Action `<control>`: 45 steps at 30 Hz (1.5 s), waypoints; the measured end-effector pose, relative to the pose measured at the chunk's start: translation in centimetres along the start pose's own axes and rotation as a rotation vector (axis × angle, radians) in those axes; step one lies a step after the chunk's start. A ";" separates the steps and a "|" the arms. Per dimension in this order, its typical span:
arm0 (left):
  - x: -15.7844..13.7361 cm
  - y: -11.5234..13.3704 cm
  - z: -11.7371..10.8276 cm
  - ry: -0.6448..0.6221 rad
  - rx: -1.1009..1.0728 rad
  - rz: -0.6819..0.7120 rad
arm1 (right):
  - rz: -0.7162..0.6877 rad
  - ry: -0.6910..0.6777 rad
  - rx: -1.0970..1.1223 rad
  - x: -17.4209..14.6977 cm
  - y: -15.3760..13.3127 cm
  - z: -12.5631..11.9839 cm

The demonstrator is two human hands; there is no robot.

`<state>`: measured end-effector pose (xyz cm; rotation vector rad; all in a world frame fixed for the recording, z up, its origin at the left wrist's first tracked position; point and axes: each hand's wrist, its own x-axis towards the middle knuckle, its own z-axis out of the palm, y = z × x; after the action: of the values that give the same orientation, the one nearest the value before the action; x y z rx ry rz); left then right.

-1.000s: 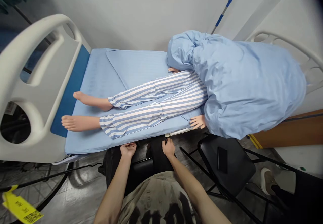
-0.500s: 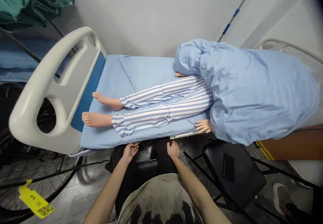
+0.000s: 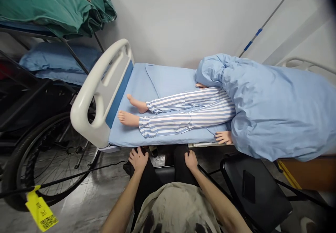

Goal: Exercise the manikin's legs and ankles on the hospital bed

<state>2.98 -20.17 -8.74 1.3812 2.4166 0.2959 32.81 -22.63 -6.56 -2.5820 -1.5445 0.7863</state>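
My left hand (image 3: 138, 159) lies palm down on my left knee, its fingers spread and empty. On my right knee rests my right hand (image 3: 191, 160), fingers bent loosely over the dark trousers with nothing in them. Just beyond both knees is a bed with a light blue sheet (image 3: 168, 71). On it lies a manikin in blue-and-white striped trousers (image 3: 210, 117), with bare feet (image 3: 128, 118) towards the left. A bunched light blue quilt (image 3: 278, 110) hides its upper body. One manikin hand (image 3: 223, 137) sticks out at the near edge.
A white footboard (image 3: 90, 89) closes the bed's left end. At left stand a wheel (image 3: 65, 152) with a yellow tag (image 3: 40, 212) nearby, and a rack with green fabric (image 3: 60, 9) and blue pillows (image 3: 60, 58). A black chair (image 3: 262, 194) bearing a phone (image 3: 249, 185) stands right.
My left hand has turned from palm up to palm down on the knee. My right hand has loosened from a curled shape and lies flatter. The view has shifted left.
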 end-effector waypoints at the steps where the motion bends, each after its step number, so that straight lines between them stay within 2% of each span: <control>1: 0.4 -0.1 -0.2 -0.042 -0.031 -0.153 | -0.008 -0.018 -0.007 0.0 -0.1 -0.2; 3: 1.3 -0.4 -0.5 -0.131 -0.091 -0.370 | -0.034 -0.084 -0.031 0.3 -0.3 -0.8; 4: 1.7 -0.6 -0.6 -0.159 -0.102 -0.413 | -0.060 -0.126 -0.048 0.7 -0.4 -1.3; 7: 2.2 -1.0 -0.3 -0.164 -0.062 -0.394 | -0.183 -0.233 -0.084 2.2 -1.5 -3.6; 10: 2.0 -0.7 0.4 -0.147 -0.011 -0.376 | -0.446 -0.356 0.058 3.6 -5.1 -7.0; 12: 1.9 -0.4 0.8 -0.133 0.025 -0.353 | -0.627 -0.391 0.232 4.1 -9.4 -9.3; 14: 2.0 -0.4 0.8 -0.125 0.050 -0.331 | -0.792 -0.351 0.300 4.6 -14.9 -10.9; 16: 2.2 -0.8 0.6 -0.139 0.056 -0.325 | -0.927 -0.320 0.324 5.4 -21.0 -11.5; 19: 2.6 -1.6 -0.1 -0.181 0.051 -0.315 | -1.091 -0.142 0.199 7.3 -29.5 -10.7; 22: 2.5 -1.4 -0.1 -0.206 0.062 -0.275 | -1.237 0.070 -0.046 9.8 -35.9 -8.8; 24: 2.3 -0.3 0.5 -0.213 0.064 -0.255 | -1.239 0.129 -0.200 11.6 -38.5 -7.6; 28: 2.1 2.0 2.0 -0.207 0.091 -0.246 | -0.955 -0.049 -0.342 15.0 -40.5 -6.0; 30: 2.1 2.4 2.2 -0.207 0.102 -0.239 | -0.853 -0.086 -0.361 16.1 -40.7 -5.7; 36: 2.1 1.7 2.2 -0.190 0.092 -0.241 | -0.817 -0.134 -0.409 16.3 -41.2 -6.3; 41: 2.2 2.1 2.6 -0.162 0.107 -0.219 | -0.775 -0.191 -0.449 15.8 -41.5 -7.0; 45: 2.1 1.2 1.5 -0.160 0.060 -0.222 | -0.772 -0.184 -0.435 16.1 -41.5 -6.8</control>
<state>3.51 -17.78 -10.09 1.1010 2.4323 0.0551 8.00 13.31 4.43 -1.8338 -2.7430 0.6454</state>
